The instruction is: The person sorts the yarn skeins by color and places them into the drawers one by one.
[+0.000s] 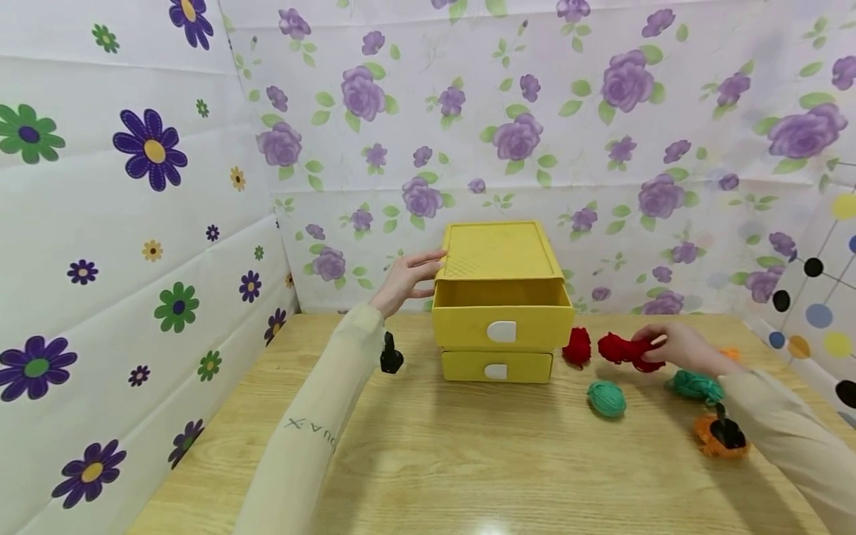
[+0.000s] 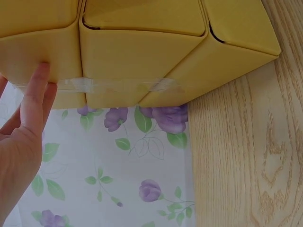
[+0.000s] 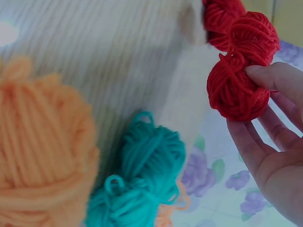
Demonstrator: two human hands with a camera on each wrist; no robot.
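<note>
A yellow two-drawer box (image 1: 498,249) stands at the back of the table with its upper drawer (image 1: 461,327) pulled out. The lower drawer (image 1: 461,366) is closed. My left hand (image 1: 408,279) rests its extended fingers on the box's left side near the top; the left wrist view has a fingertip (image 2: 42,71) on the yellow wall. To the right of the box, my right hand (image 1: 683,349) pinches a red yarn skein (image 3: 239,90) between thumb and fingers. A second red yarn ball (image 1: 577,348) lies between that skein and the box.
Nearer the front lies a teal yarn ball (image 1: 606,399). A teal skein (image 1: 694,386) sits under my right wrist, with orange yarn (image 1: 706,437) in front of it and more orange yarn (image 1: 730,354) behind. Flowered sheeting (image 1: 414,111) hangs behind the wooden table (image 1: 468,461).
</note>
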